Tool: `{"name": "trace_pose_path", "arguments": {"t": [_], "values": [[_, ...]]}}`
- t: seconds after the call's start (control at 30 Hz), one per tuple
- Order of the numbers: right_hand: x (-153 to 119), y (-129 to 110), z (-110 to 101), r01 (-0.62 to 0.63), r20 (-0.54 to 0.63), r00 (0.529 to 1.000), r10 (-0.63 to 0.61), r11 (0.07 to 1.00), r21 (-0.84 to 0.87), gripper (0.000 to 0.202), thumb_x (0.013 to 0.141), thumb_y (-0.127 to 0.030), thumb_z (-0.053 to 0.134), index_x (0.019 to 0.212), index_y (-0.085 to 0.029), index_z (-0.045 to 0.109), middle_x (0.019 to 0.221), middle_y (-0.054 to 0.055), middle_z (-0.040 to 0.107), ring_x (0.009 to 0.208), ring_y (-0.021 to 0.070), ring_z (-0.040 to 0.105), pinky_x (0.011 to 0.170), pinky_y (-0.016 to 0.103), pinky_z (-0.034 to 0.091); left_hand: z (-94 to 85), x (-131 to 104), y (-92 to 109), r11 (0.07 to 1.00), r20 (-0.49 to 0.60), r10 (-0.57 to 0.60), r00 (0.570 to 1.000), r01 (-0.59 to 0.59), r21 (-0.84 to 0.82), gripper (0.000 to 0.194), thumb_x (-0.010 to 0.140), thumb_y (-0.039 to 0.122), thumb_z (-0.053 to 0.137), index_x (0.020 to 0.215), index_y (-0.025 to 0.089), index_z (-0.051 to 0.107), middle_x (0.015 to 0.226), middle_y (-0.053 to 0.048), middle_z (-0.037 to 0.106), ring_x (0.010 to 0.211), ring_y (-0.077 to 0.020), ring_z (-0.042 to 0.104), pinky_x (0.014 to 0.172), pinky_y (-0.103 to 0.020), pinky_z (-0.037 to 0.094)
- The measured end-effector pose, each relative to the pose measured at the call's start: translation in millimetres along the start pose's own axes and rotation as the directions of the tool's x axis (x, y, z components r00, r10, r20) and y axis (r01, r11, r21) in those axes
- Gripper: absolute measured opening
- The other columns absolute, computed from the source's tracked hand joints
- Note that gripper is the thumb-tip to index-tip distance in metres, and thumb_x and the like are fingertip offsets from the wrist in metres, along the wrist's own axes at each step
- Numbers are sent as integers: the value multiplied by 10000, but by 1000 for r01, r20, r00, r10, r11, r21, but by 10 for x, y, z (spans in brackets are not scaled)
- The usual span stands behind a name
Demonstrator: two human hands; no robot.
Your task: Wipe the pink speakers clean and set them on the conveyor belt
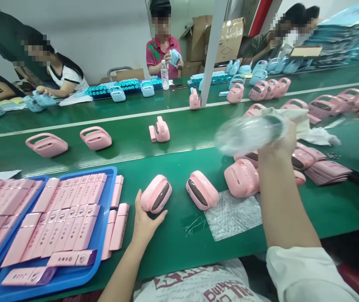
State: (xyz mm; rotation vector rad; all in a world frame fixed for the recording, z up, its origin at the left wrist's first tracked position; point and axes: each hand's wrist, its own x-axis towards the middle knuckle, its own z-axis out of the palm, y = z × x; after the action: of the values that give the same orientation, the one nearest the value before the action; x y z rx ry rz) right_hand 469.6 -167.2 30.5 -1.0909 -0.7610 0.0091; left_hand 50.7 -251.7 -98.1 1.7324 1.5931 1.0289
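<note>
A pink rounded device (156, 193) with a dark oval panel stands on the green table, and my left hand (146, 222) is around its lower side, thumb and fingers spread against it. My right hand (282, 134) is raised over the table at the right, closed on a clear, blurred plastic item (245, 133). Between my hands stands a second pink device (202, 191). Another pink device (241, 178) sits beside it, below my right hand, near a sheet of clear bubble wrap (232, 216).
A blue tray (112, 201) of pink boxed pieces lies at the left. Behind, a belt (126, 138) carries more pink devices. A metal post (214, 54) rises beyond it. People work across the table, and a blurred hand shows at the far right.
</note>
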Motion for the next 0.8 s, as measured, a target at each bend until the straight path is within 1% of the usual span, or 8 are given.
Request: {"name": "trace_pose_path", "arguments": {"t": [0.07, 0.13, 0.3, 0.43, 0.5, 0.57, 0.67, 0.8], "values": [[-35, -42, 78, 90, -180, 979, -97, 995, -50, 343, 870, -394, 378, 1021, -160, 577, 1090, 160, 655, 1131, 287, 633, 1031, 519, 477, 35, 37, 1, 1000, -57, -13, 998, 12, -18, 964, 654, 457, 805, 1459, 254, 314, 1474, -144, 442, 1356, -347, 474, 1105, -504, 435], [-109, -113, 163, 247, -181, 944, -275, 955, -166, 307, 843, -405, 507, 995, -163, 618, 1072, 151, 681, 1107, 291, 641, 1045, 499, 471, 26, 88, 17, 999, -66, -24, 997, 21, -42, 858, 652, 434, 808, 1391, 264, 407, 1400, -119, 515, 1310, -337, 520, 1088, -499, 451], [-373, -169, 368, 602, 452, 770, -451, 748, -280, 274, 896, -376, 525, 1049, -212, 683, 1109, 118, 727, 1093, 277, 667, 996, 471, 520, -54, 164, 116, 981, -7, -77, 997, 74, -178, 747, 577, 411, 846, 1215, 215, 511, 1196, -99, 631, 1141, -331, 623, 979, -508, 522], [-453, -108, 412, 613, 661, 664, -350, 761, -212, 318, 871, -267, 509, 1135, -207, 676, 1239, 112, 687, 1172, 264, 638, 1022, 445, 508, -84, 157, 290, 901, 79, -25, 997, 57, -431, 868, 544, 362, 865, 1294, 210, 455, 1205, -113, 645, 1121, -321, 639, 923, -465, 562], [-373, -170, 381, 574, 683, 679, -269, 774, -266, 287, 847, -237, 499, 1063, -223, 688, 1163, 84, 716, 1123, 259, 655, 988, 436, 521, -100, 146, 401, 864, 97, 9, 995, 41, -502, 862, 550, 350, 865, 1301, 213, 465, 1210, -114, 649, 1118, -314, 644, 903, -440, 578], [-229, -337, 320, 496, 626, 767, -140, 747, -442, 150, 804, -210, 522, 840, -225, 666, 905, 71, 737, 932, 255, 684, 882, 417, 540, -125, 134, 510, 848, 86, 42, 995, 10, -529, 828, 558, 353, 862, 1288, 218, 495, 1196, -108, 654, 1098, -308, 652, 877, -424, 592], [-56, -732, 206, 370, 406, 908, -102, 648, -666, 315, 798, -185, 524, 536, -249, 362, 510, 18, 467, 625, 207, 555, 749, 408, 489, -164, 118, 660, 841, 25, 106, 994, -76, -536, 845, 541, 346, 867, 1295, 230, 503, 1191, -100, 649, 1077, -307, 656, 852, -417, 602], [-360, -1177, 148, 418, 377, 902, -211, 650, -635, 415, 914, -285, 431, 552, -267, 228, 502, -15, 326, 517, 155, 401, 607, 343, 419, -145, 89, 884, 851, -4, 161, 987, -141, -506, 762, 524, 296, 877, 1206, 212, 546, 1148, -84, 650, 1058, -288, 659, 876, -399, 592]]}}
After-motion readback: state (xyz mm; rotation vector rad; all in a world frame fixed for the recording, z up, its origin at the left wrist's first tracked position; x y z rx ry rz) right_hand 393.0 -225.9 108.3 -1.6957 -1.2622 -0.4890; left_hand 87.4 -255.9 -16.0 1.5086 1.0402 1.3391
